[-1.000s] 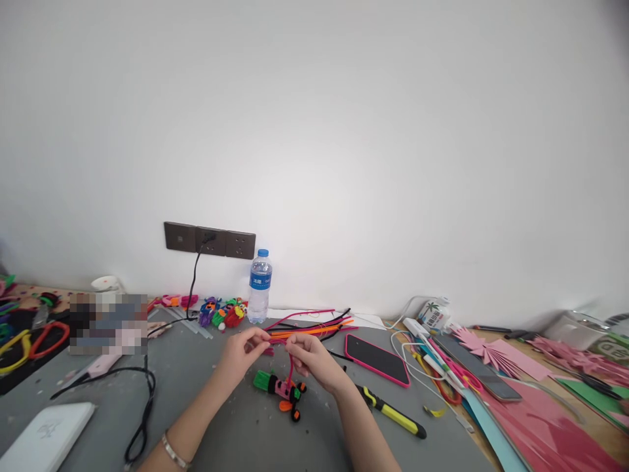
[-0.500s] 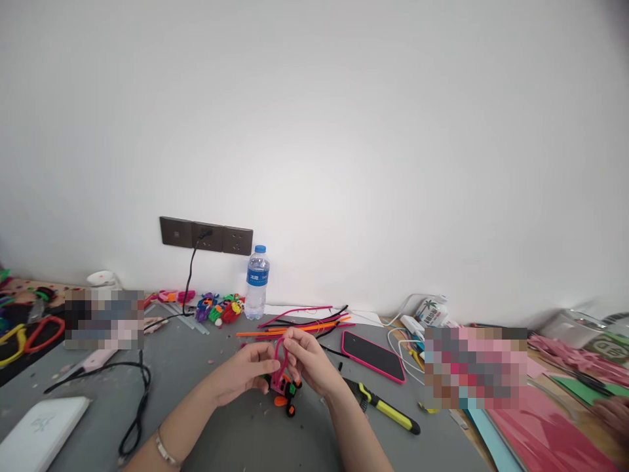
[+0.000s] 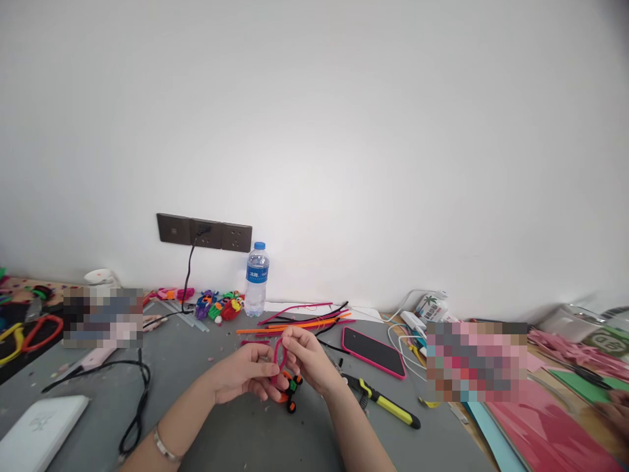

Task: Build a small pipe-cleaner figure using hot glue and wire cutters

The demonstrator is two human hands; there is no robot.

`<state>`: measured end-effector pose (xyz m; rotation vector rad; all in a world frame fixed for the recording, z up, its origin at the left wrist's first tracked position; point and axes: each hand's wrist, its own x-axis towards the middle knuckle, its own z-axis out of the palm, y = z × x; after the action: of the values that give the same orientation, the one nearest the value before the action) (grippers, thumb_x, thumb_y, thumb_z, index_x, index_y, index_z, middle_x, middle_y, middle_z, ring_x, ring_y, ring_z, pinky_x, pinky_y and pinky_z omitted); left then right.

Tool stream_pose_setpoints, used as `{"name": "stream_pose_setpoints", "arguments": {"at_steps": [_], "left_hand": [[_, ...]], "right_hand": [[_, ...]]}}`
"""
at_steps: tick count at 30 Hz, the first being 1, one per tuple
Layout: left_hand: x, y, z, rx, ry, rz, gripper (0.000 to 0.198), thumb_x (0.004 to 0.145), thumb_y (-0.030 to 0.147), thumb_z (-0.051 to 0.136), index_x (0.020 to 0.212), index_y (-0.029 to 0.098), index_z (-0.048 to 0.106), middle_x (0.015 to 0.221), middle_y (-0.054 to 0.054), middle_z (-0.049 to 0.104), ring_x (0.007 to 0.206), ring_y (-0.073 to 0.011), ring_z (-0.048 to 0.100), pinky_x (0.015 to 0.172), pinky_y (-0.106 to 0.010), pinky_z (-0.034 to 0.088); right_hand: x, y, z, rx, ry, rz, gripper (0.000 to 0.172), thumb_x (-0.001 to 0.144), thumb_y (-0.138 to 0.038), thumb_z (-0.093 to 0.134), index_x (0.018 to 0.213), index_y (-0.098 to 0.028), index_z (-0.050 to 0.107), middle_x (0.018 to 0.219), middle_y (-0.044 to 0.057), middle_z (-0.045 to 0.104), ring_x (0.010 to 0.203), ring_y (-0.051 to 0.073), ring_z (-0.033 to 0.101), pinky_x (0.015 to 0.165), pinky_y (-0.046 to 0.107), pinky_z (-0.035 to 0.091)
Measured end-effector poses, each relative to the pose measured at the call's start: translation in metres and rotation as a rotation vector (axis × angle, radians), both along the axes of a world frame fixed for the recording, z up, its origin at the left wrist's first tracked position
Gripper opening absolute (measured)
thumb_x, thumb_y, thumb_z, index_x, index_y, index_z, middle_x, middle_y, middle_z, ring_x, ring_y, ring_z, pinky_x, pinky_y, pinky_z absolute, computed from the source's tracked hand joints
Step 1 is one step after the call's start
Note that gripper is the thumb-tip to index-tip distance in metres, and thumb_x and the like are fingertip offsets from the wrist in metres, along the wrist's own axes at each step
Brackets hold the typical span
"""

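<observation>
My left hand [image 3: 249,373], with a bracelet on its wrist, pinches a looped magenta pipe cleaner [image 3: 280,357] from the left. On the loop's upper right side, the fingers of my right hand [image 3: 308,357] are closed. Just below and between the hands is a small black, orange and green pipe-cleaner figure [image 3: 293,388]; my left fingers partly cover it, and I cannot tell whether it is joined to the loop. Behind the hands lie loose orange, black and magenta pipe cleaners [image 3: 299,324].
A water bottle [image 3: 257,282] stands by the wall. Right of the hands lie a phone [image 3: 373,353] and yellow-black pliers [image 3: 390,405]. At left are a white box [image 3: 42,432], a black cable [image 3: 142,393] and scissors [image 3: 43,332]. Another person's hand [image 3: 616,413] shows at the right edge.
My left fingers have shifted and now cover more of the small figure. A short magenta piece behind my left hand shows more. The view has tilted slightly.
</observation>
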<state>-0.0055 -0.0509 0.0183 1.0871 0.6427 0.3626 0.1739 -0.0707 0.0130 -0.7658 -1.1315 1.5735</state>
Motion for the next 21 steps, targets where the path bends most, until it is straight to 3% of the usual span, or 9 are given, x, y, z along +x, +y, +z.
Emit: {"name": "stream_pose_setpoints", "arguments": {"at_steps": [4,10,14,18,21], "left_hand": [[0.0003,0.0003,-0.0011,-0.005,0.010,-0.004,0.034,0.073,0.039,0.076,0.092,0.014,0.062,0.088,-0.010,0.076,0.066,-0.0156,0.072,0.051,-0.019,0.047],[-0.0002,-0.0017,0.0010,0.004,0.014,-0.054,0.035,0.075,0.037,0.075,0.099,0.013,0.066,0.090,-0.012,0.076,0.070,-0.0161,0.072,0.056,-0.019,0.052],[-0.0007,-0.0023,0.0001,0.022,0.038,-0.113,0.029,0.077,0.039,0.073,0.088,0.012,0.070,0.091,-0.013,0.076,0.070,-0.0160,0.072,0.055,-0.019,0.052],[0.0002,-0.0038,-0.0015,0.010,0.037,-0.170,0.030,0.077,0.039,0.072,0.090,0.012,0.072,0.092,-0.014,0.076,0.072,-0.0184,0.073,0.056,-0.020,0.052],[0.0011,-0.0047,-0.0007,0.000,0.038,-0.145,0.034,0.079,0.045,0.068,0.087,0.011,0.071,0.092,-0.015,0.076,0.072,-0.0193,0.073,0.055,-0.021,0.051]], "right_hand": [[-0.0009,-0.0022,0.0042,-0.056,0.105,0.054,0.029,0.080,-0.039,0.070,0.073,-0.018,0.051,0.044,-0.013,0.033,0.036,0.002,0.018,0.038,0.019,0.011],[-0.0026,-0.0032,0.0063,-0.184,0.174,0.195,0.041,0.080,-0.041,0.069,0.063,-0.020,0.038,0.045,-0.014,0.025,0.038,0.002,0.014,0.041,0.020,0.012],[0.0018,-0.0026,0.0022,-0.261,0.097,0.252,0.040,0.078,-0.043,0.069,0.065,-0.020,0.041,0.044,-0.014,0.029,0.036,0.002,0.019,0.040,0.020,0.012],[0.0053,-0.0026,-0.0014,-0.298,0.035,0.271,0.040,0.076,-0.046,0.070,0.066,-0.019,0.043,0.043,-0.011,0.039,0.034,0.002,0.026,0.039,0.020,0.009],[0.0053,-0.0025,-0.0011,-0.297,0.013,0.244,0.041,0.075,-0.048,0.070,0.065,-0.019,0.044,0.043,-0.011,0.039,0.034,0.003,0.030,0.038,0.020,0.008]]}}
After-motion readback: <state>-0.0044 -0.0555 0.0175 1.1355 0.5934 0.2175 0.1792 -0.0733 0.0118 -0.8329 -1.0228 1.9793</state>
